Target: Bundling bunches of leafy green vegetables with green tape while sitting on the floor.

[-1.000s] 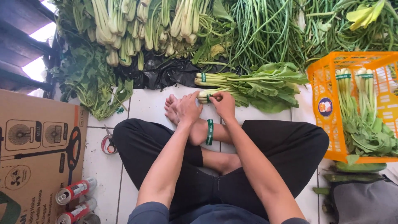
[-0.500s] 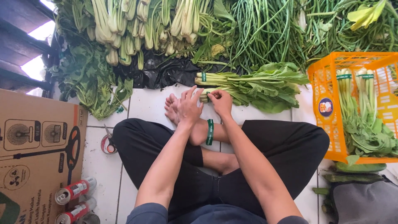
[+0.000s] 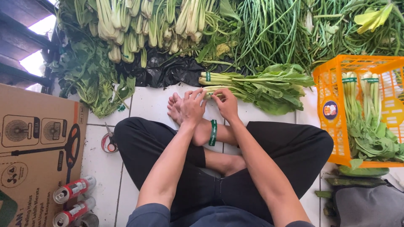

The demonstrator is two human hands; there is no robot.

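Leafy greens bundle (image 3: 252, 86) lies on the white tiled floor (image 3: 147, 105) just past the person's crossed legs, stalk ends toward the hands. Compared with a second ago the position is nearly unchanged: both hands remain at the stalk ends. Left hand (image 3: 192, 106) grips the stalks with fingers curled over them. Right hand (image 3: 227, 103) pinches at the same stalks; whether it holds a band I cannot tell. A green band (image 3: 213, 132) lies on the ankle. Surroundings: orange crate (image 3: 336, 126) of banded greens at the right edge, cardboard box (image 3: 38, 143) and cans (image 3: 73, 189) at the left, tape roll (image 3: 108, 143) beside the knee. Heaped vegetables (image 3: 252, 29) crowd the far side.
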